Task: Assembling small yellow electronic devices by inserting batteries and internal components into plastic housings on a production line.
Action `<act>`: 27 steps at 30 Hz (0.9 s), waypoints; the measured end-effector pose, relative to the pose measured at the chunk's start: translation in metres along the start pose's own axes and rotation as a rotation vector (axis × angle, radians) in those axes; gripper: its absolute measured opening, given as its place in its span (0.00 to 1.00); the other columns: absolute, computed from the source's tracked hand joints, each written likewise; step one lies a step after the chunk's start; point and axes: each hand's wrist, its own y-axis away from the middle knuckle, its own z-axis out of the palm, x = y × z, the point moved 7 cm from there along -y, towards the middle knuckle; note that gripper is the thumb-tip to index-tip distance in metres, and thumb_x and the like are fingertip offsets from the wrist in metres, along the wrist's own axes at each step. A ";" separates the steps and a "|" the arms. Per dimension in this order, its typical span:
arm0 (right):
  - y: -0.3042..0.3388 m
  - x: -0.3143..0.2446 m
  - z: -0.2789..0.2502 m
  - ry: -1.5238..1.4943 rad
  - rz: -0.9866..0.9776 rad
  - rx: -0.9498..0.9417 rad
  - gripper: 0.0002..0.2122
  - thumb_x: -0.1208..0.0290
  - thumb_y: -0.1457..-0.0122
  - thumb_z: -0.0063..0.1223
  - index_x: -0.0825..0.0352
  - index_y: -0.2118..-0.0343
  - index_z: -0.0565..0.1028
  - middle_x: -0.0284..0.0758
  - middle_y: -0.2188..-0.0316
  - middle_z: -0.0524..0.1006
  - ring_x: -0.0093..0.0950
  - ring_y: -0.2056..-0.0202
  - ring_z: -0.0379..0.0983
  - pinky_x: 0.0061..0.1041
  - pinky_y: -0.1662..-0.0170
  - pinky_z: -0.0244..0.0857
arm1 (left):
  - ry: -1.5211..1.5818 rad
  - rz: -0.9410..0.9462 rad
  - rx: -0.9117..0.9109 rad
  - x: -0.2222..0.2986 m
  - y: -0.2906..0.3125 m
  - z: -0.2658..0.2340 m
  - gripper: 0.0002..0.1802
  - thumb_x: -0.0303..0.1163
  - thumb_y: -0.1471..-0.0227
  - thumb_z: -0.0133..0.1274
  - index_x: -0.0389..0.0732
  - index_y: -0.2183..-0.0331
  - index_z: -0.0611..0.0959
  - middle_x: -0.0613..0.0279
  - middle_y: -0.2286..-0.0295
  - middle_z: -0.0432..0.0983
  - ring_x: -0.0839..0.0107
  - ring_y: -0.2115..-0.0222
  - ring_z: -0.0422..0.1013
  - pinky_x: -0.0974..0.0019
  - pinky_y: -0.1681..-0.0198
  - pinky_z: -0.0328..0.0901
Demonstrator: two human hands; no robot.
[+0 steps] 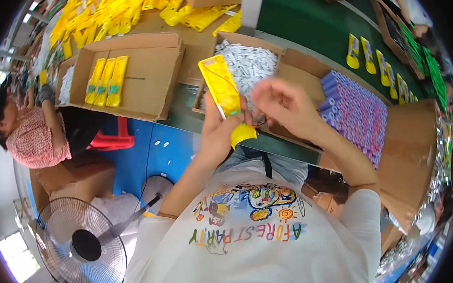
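My left hand is closed around a long yellow plastic shell, tilted with its curved lower end toward my body. A thin dark line, perhaps a wire, runs over the shell, and a small green patch shows by my fingers. Just right of it, my right hand is raised, slightly blurred, its fingers loosely bent and apart with nothing visible in them. Behind both hands stands a cardboard box full of small white plastic pieces.
An open carton at left holds three yellow shells; more yellow shells are heaped behind it. Pink and purple tubes fill a box at right. Yellow pieces line a green surface. A co-worker sits left, near a fan.
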 end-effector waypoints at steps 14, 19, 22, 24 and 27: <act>0.057 0.008 -0.031 0.617 0.094 0.325 0.09 0.63 0.50 0.60 0.64 0.75 0.77 0.34 0.72 0.77 0.32 0.69 0.75 0.30 0.68 0.69 | -0.243 -0.107 -0.057 -0.030 0.018 0.010 0.21 0.20 0.44 0.36 0.39 0.49 0.56 0.57 0.63 0.66 0.72 0.67 0.68 0.67 0.62 0.66; 0.083 0.081 -0.068 1.206 0.745 -0.336 0.12 0.63 0.52 0.60 0.63 0.68 0.77 0.37 0.70 0.79 0.37 0.69 0.76 0.34 0.68 0.70 | -0.301 -0.071 -0.192 -0.030 0.021 0.030 0.17 0.21 0.43 0.36 0.40 0.52 0.56 0.58 0.67 0.65 0.73 0.74 0.66 0.67 0.69 0.67; 0.065 0.048 -0.057 1.095 0.287 -0.001 0.13 0.68 0.54 0.62 0.66 0.65 0.77 0.37 0.70 0.79 0.36 0.70 0.76 0.33 0.69 0.70 | -0.236 -0.209 -0.210 -0.042 0.025 0.031 0.19 0.22 0.43 0.38 0.41 0.50 0.56 0.59 0.67 0.65 0.73 0.74 0.66 0.65 0.70 0.68; 0.069 0.004 -0.047 1.000 -0.101 0.324 0.14 0.73 0.56 0.63 0.67 0.64 0.77 0.37 0.70 0.79 0.36 0.69 0.77 0.31 0.69 0.71 | -0.133 -0.326 -0.222 -0.056 0.031 0.029 0.21 0.21 0.43 0.38 0.44 0.48 0.57 0.58 0.67 0.66 0.72 0.76 0.66 0.64 0.69 0.68; 0.072 -0.042 -0.011 0.989 -0.459 0.254 0.20 0.80 0.61 0.63 0.69 0.60 0.76 0.38 0.64 0.79 0.37 0.64 0.77 0.28 0.64 0.73 | -0.101 -0.308 -0.222 -0.058 0.033 0.028 0.23 0.22 0.43 0.39 0.44 0.46 0.57 0.59 0.68 0.66 0.72 0.76 0.67 0.64 0.70 0.69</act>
